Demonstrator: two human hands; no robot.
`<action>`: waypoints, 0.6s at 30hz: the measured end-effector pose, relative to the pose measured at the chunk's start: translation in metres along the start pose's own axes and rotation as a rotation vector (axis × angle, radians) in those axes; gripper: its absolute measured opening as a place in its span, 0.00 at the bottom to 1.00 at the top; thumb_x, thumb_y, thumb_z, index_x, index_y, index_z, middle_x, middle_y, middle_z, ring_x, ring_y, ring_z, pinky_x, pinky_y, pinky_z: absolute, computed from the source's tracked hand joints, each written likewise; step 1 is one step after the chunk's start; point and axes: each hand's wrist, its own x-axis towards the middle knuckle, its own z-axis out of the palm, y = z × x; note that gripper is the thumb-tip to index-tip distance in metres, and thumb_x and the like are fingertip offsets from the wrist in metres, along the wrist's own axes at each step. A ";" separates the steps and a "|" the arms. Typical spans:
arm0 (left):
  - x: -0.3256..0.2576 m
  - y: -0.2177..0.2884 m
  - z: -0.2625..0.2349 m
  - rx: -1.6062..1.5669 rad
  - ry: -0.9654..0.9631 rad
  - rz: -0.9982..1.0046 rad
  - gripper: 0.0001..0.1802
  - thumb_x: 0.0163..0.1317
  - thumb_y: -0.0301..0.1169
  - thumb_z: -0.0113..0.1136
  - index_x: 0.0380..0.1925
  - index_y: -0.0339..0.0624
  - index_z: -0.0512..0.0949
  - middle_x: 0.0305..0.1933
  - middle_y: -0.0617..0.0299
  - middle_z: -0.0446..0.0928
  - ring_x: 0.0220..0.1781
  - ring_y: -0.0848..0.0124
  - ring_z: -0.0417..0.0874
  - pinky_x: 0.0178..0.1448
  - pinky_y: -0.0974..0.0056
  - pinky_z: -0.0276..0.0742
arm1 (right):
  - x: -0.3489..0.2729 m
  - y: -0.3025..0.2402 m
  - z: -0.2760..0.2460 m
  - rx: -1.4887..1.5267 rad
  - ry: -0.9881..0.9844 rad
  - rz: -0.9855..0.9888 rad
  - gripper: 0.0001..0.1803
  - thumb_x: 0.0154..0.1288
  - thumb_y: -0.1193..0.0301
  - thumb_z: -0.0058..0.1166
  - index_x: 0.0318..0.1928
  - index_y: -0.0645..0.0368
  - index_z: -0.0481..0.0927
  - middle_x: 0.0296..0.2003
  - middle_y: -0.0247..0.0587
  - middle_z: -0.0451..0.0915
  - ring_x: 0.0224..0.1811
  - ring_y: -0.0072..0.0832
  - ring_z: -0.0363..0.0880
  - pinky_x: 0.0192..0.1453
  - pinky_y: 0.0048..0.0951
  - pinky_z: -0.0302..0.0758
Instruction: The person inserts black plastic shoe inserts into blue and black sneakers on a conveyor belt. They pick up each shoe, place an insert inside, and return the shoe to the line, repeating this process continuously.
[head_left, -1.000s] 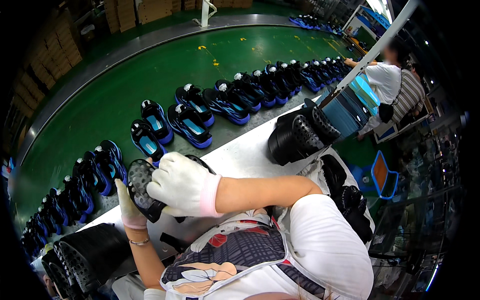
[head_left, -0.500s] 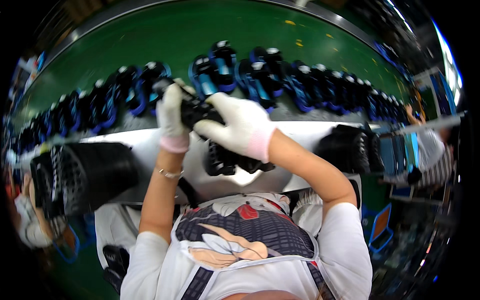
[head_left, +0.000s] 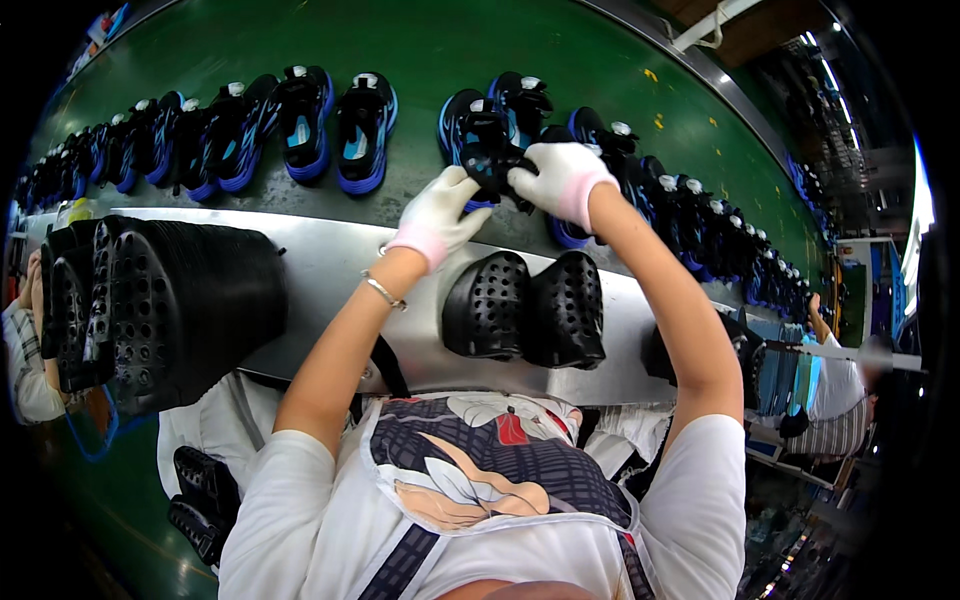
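Both my hands wear white gloves with pink cuffs. My right hand (head_left: 560, 178) is closed on the black upper of a shoe (head_left: 492, 172) at the near side of the green belt. Just left of that shoe is my left hand (head_left: 440, 212), thumb and fingers apart beside its blue heel; whether they touch it is hard to see. On the metal ledge below my hands lie two black perforated shells, a left one (head_left: 487, 305) and a right one (head_left: 567, 310), side by side.
A long row of black and blue shoes (head_left: 365, 135) lines the green belt (head_left: 420, 45). Nested black perforated shells (head_left: 190, 310) are stacked at the left of the metal ledge (head_left: 330, 260), with more (head_left: 735, 350) at the right. A co-worker (head_left: 840, 380) sits at far right.
My hands have moved right and away from me, and my left hand no longer grips the black piece both hands held. The shells on the ledge now show fully. The view has shifted.
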 end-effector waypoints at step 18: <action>0.042 -0.041 -0.020 0.381 -0.367 -0.329 0.19 0.56 0.48 0.61 0.36 0.45 0.84 0.39 0.45 0.82 0.44 0.47 0.82 0.46 0.50 0.79 | 0.100 -0.080 0.020 -0.358 -0.236 -0.264 0.26 0.53 0.67 0.65 0.54 0.55 0.82 0.56 0.38 0.80 0.58 0.32 0.79 0.58 0.34 0.75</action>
